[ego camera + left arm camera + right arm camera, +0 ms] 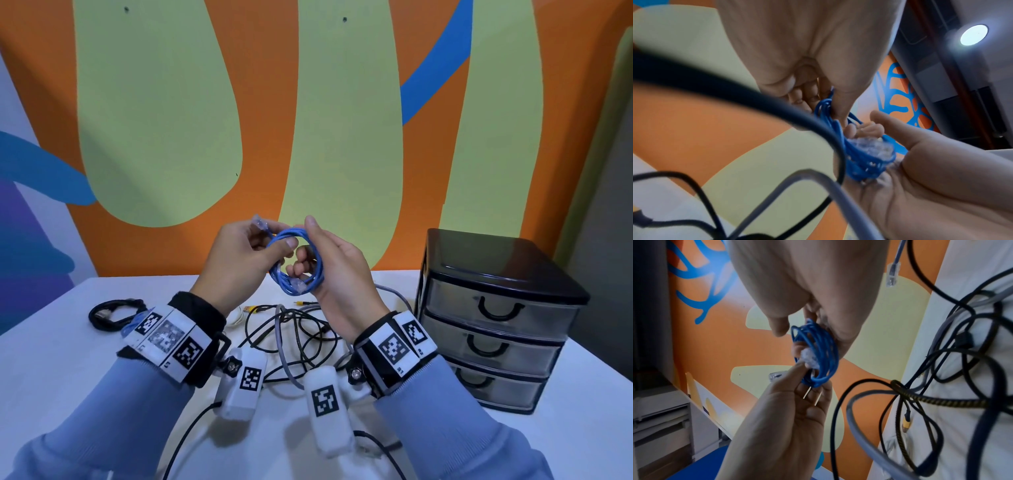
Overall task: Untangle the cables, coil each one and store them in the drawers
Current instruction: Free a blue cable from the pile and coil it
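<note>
A blue network cable point(294, 263), wound into a small coil, is held up above the table between both hands. My left hand point(274, 245) pinches the coil's top left with thumb and fingers, and one clear plug point(259, 222) sticks up beside them. My right hand point(308, 253) has its fingers curled through the coil, thumb raised over the top. The second clear plug point(297, 286) lies against the coil's lower edge. The right wrist view shows the coil point(818, 350) between the right hand point(807, 280) above and the left hand point(787, 418) below. The left wrist view shows the coil point(859, 162) too.
A tangle of black, grey and braided cables point(294, 329) lies on the white table point(68, 359) under my hands. A coiled black cable point(113, 313) sits at the left. A black three-drawer unit point(493, 315) stands at the right, all drawers shut.
</note>
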A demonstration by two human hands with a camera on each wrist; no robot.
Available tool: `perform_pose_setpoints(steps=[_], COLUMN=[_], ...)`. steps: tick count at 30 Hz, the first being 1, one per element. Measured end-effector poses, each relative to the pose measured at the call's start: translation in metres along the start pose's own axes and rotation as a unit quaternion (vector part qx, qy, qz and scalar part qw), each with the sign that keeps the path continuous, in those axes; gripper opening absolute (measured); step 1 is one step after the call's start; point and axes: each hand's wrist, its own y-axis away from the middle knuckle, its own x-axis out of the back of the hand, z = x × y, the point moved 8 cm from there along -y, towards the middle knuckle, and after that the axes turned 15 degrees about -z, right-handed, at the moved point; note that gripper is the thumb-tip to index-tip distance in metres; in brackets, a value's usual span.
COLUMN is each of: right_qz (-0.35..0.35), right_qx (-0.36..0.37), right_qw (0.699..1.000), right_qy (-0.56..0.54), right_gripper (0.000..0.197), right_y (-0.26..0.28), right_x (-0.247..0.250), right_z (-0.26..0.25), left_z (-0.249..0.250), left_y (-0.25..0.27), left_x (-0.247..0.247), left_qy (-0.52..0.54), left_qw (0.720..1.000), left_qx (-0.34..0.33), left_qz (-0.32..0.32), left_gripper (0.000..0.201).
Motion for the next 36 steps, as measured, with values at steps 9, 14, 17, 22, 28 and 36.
perform_pose_setpoints(steps=[9, 14, 17, 22, 28, 36], right_qz=[0.054, 0.053, 0.052, 0.056, 0.038, 0.02], right_qx=[0.025, 0.041, 0.041, 0.053, -0.001, -0.068], right_qw=[0.996, 0.998, 0.998, 0.997, 0.999, 0.989], right_qy=[-0.069, -0.006, 0.011, -0.019, 0.011, 0.129], right_gripper=[0.022, 0.025, 0.024, 0.021, 0.023, 0.05], right_y=[0.002, 0.004, 0.004, 0.005, 0.004, 0.007], right_x=[0.012, 0.008, 0.006, 0.01, -0.005, -0.011], right_z=[-0.01, -0.011, -0.012, -0.015, 0.006, 0.015], left_z=[-0.012, -0.023, -0.029, -0.033, -0.022, -0.027], left_y=[0.001, 0.004, 0.004, 0.003, 0.0, -0.001], left_x=[-0.019, -0.036, -0.041, -0.043, -0.023, -0.005], left_qy=[0.344, 0.317, 0.33, 0.402, 0.296, 0.223], left_qw=[0.933, 0.933, 0.925, 0.898, 0.95, 0.968], left_qx=[0.091, 0.148, 0.172, 0.175, 0.094, 0.071], left_qz=[-0.063, -0.081, -0.07, -0.024, 0.041, 0.088], left_gripper=[0.025, 0.027, 0.021, 0.019, 0.018, 0.016])
